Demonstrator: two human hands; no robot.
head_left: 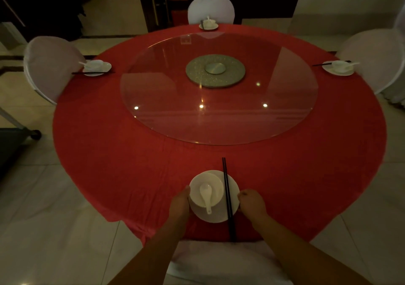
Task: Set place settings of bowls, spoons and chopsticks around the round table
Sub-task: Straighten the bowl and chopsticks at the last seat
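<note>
At the near edge of the round red table (109, 153) sits a white plate (234, 197) with a white bowl (215, 189) on it. A white spoon (206, 196) lies in the bowl, and black chopsticks (227, 197) lie across the plate's right side. My left hand (180, 201) grips the plate's left rim. My right hand (252, 203) holds its right rim. Three other settings of plate, bowl, spoon and chopsticks stand at the left (96, 66), the far side (208, 24) and the right (338, 66).
A glass turntable (166, 100) with a round metal hub (215, 71) fills the table's middle. White-covered chairs stand at the left (48, 65), far side (210, 4), right (372, 59) and just below me (219, 260). A dark cart (13, 140) is at the left.
</note>
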